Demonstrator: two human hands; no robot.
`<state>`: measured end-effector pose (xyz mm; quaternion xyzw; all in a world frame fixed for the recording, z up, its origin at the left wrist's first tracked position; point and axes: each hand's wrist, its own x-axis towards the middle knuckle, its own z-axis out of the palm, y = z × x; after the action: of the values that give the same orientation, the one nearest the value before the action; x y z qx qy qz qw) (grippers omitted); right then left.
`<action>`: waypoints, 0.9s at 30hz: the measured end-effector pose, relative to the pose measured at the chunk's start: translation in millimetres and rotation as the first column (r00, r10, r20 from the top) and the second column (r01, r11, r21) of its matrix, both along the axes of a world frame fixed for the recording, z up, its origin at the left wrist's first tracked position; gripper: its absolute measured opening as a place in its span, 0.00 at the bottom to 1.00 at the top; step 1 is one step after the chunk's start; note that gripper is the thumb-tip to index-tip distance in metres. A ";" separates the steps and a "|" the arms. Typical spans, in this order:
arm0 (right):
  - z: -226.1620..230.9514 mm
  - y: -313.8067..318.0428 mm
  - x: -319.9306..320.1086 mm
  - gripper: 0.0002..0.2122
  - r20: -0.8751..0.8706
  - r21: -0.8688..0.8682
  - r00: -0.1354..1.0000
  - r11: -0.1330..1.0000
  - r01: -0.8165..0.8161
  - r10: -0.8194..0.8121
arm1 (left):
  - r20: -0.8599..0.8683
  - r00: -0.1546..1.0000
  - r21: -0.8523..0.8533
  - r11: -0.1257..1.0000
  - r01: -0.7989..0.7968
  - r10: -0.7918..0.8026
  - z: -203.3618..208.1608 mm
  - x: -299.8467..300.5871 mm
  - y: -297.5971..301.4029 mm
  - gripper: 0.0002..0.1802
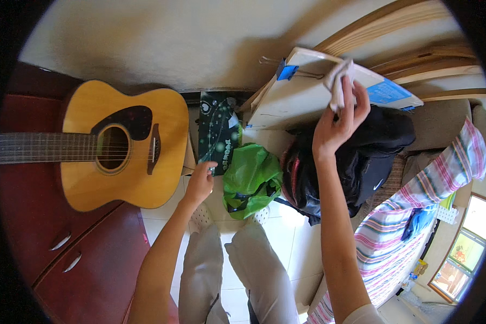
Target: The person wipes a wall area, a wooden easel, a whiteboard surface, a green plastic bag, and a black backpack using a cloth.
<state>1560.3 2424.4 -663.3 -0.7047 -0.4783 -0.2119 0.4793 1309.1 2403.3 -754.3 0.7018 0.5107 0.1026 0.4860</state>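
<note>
My right hand (340, 119) pinches a crumpled white cloth (339, 85) against the upper part of a white board (299, 89), which leans at the wall. A blue binder clip (287, 71) grips the board's top left corner. Lower down, my left hand (200, 184) hangs with curled fingers in front of a dark green printed bag or box (213, 124); whatever is inside those fingers, if anything, is hidden. A green plastic bag (251, 178) stands just right of that hand. To its left is an acoustic guitar (167, 116).
The guitar rests against a dark red cabinet (86, 275) with metal handles. Black clothing or bags (362, 162) are heaped below the board. At right lies a striped sheet (389, 237) on a bed, and wooden slats (416, 56) rise behind. My feet stand on a tiled floor (275, 237).
</note>
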 end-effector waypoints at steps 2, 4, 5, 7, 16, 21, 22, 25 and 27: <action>-20.7 13.8 2.1 0.21 0.033 0.052 0.998 0.997 -0.050 0.049 | 0.055 0.998 0.012 1.000 -0.002 0.002 -20.4 10.9 14.2 0.17; -48.8 16.2 2.5 0.22 0.091 0.031 0.995 0.999 -0.041 0.038 | 0.114 0.993 0.060 0.998 -0.003 -0.004 -44.1 17.6 23.8 0.18; -62.3 15.9 2.7 0.22 0.123 0.023 0.992 0.999 -0.034 0.031 | 0.119 0.993 0.062 0.998 -0.002 -0.006 -53.6 21.2 27.9 0.18; -86.4 17.9 2.0 0.21 0.155 0.067 0.987 0.997 -0.042 0.032 | 0.123 0.992 0.073 0.997 -0.007 -0.002 -67.0 24.8 37.0 0.18; -219.1 -8.7 -16.2 0.18 0.130 0.014 0.980 0.988 -0.153 0.149 | -0.068 0.990 0.493 0.858 0.141 -0.123 -144.1 19.6 50.9 0.28; -249.8 -19.7 -24.8 0.17 0.145 -0.046 0.959 0.970 -0.240 0.244 | -0.120 0.932 0.762 0.570 0.308 -0.343 -122.0 60.7 59.8 0.31; -251.6 -24.4 -27.7 0.17 0.119 -0.115 0.958 0.961 -0.250 0.263 | -0.140 0.905 0.791 0.503 0.347 -0.402 -118.2 76.4 62.0 0.32; -246.4 -38.0 -24.3 0.16 0.101 -0.313 0.927 0.896 -0.315 0.362 | -0.253 0.843 0.838 0.328 0.437 -0.476 -115.5 111.8 57.7 0.36; -230.6 -45.0 -27.8 0.15 -0.038 -0.409 0.900 0.815 -0.411 0.434 | -0.339 0.833 0.845 0.247 0.474 -0.438 -118.3 115.2 52.4 0.40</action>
<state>1532.5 2379.4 -893.9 -0.6586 -0.6694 -0.0158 0.3433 1424.3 2455.7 -872.6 0.9663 0.1527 0.2057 0.0248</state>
